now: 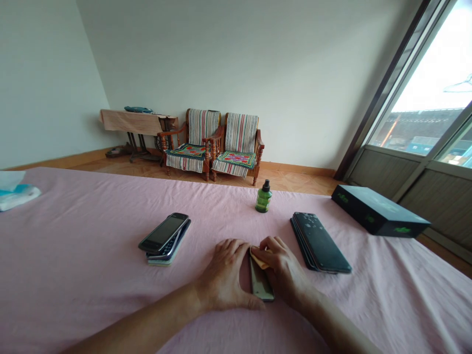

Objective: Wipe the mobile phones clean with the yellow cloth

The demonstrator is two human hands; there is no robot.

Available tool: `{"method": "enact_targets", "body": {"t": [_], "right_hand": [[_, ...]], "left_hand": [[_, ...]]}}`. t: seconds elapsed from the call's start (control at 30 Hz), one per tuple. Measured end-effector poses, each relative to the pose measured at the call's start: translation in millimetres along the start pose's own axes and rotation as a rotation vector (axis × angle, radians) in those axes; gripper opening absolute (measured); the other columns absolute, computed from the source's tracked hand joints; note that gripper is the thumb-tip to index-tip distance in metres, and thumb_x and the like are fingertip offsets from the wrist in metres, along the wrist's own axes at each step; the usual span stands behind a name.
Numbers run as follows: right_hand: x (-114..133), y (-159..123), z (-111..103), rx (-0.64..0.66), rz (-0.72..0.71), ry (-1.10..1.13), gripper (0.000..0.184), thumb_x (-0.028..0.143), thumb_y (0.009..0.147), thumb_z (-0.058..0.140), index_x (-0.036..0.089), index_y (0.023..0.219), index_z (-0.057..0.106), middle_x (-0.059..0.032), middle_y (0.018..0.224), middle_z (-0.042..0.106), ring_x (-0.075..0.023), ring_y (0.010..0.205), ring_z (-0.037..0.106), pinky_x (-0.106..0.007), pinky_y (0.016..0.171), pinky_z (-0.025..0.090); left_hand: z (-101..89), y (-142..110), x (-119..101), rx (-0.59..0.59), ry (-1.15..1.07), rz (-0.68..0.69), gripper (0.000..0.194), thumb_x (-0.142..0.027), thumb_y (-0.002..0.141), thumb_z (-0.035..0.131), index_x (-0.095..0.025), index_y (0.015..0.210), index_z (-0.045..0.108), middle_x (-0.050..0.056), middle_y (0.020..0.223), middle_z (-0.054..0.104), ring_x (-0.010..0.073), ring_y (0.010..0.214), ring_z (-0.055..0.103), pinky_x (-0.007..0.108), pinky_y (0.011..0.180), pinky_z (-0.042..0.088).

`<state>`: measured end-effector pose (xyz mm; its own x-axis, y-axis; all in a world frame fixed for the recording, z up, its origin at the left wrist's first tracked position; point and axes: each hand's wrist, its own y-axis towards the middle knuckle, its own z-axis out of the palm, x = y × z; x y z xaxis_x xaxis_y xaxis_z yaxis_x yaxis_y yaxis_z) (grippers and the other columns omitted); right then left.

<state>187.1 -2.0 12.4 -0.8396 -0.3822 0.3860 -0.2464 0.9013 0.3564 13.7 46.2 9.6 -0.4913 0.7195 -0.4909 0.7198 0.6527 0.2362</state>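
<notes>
A slim phone [261,284] lies on the pink tablecloth [92,255] between my hands. My left hand [225,275] rests on its left side, fingers curled along its edge and thumb at its near end, holding it in place. My right hand [282,265] is closed on a small yellowish cloth [258,258] that it presses on the phone's far end. To the left lies a stack of phones [164,237], to the right another stack of dark phones [320,241].
A small green bottle with a black cap [263,196] stands behind my hands. A black box [379,210] lies at the right, a pale blue-white packet [16,194] at the far left edge. Two wooden chairs [216,145] and a side table [137,123] stand by the far wall.
</notes>
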Motion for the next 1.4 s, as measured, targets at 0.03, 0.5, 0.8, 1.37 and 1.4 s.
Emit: {"method": "enact_targets", "body": {"t": [0.03, 0.5, 0.8, 1.37, 1.4], "right_hand": [[0, -2, -1, 0.009, -0.008, 0.012, 0.026, -0.002, 0.078, 0.051, 0.019, 0.085, 0.066, -0.0047, 0.088, 0.055, -0.0178, 0.083, 0.048, -0.029, 0.072, 0.04], [22, -35, -13, 0.139, -0.125, 0.047, 0.028, 0.001, 0.082, 0.047, 0.02, 0.089, 0.067, -0.0051, 0.084, 0.055, -0.0182, 0.079, 0.048, -0.03, 0.064, 0.036], [17, -32, -9, 0.091, -0.105, 0.035, 0.029, 0.003, 0.086, 0.045, 0.021, 0.089, 0.068, -0.0053, 0.084, 0.055, -0.0182, 0.08, 0.049, -0.029, 0.067, 0.039], [-5, -13, 11, -0.116, 0.117, 0.03, 0.023, 0.001, 0.081, 0.048, 0.016, 0.077, 0.065, -0.0039, 0.079, 0.051, -0.0155, 0.073, 0.049, -0.027, 0.063, 0.038], [-3, -18, 11, -0.111, 0.121, 0.043, 0.023, 0.001, 0.081, 0.047, 0.016, 0.076, 0.064, -0.0039, 0.079, 0.051, -0.0154, 0.072, 0.049, -0.026, 0.063, 0.038]], "left_hand": [[-0.5, 0, 0, 0.002, 0.002, 0.001, 0.079, -0.062, 0.05, 0.077, -0.022, 0.113, 0.052, 0.008, 0.11, 0.055, 0.0324, 0.102, 0.05, 0.048, 0.092, 0.037], [5.1, -2, 5, -0.028, 0.024, 0.027, 0.085, -0.052, 0.046, 0.082, -0.024, 0.119, 0.048, 0.008, 0.116, 0.054, 0.0313, 0.107, 0.049, 0.043, 0.095, 0.035], [3.7, 0, 4, -0.008, 0.036, 0.035, 0.082, -0.055, 0.048, 0.079, -0.024, 0.119, 0.049, 0.008, 0.115, 0.055, 0.0325, 0.106, 0.05, 0.045, 0.094, 0.036], [1.1, 0, 2, 0.003, 0.029, 0.008, 0.087, -0.063, 0.048, 0.076, -0.02, 0.118, 0.049, 0.01, 0.114, 0.055, 0.0343, 0.105, 0.049, 0.049, 0.094, 0.036], [1.2, 0, 2, 0.0, 0.026, 0.005, 0.087, -0.063, 0.047, 0.077, -0.02, 0.118, 0.049, 0.01, 0.115, 0.054, 0.0344, 0.105, 0.05, 0.049, 0.094, 0.037]]}}
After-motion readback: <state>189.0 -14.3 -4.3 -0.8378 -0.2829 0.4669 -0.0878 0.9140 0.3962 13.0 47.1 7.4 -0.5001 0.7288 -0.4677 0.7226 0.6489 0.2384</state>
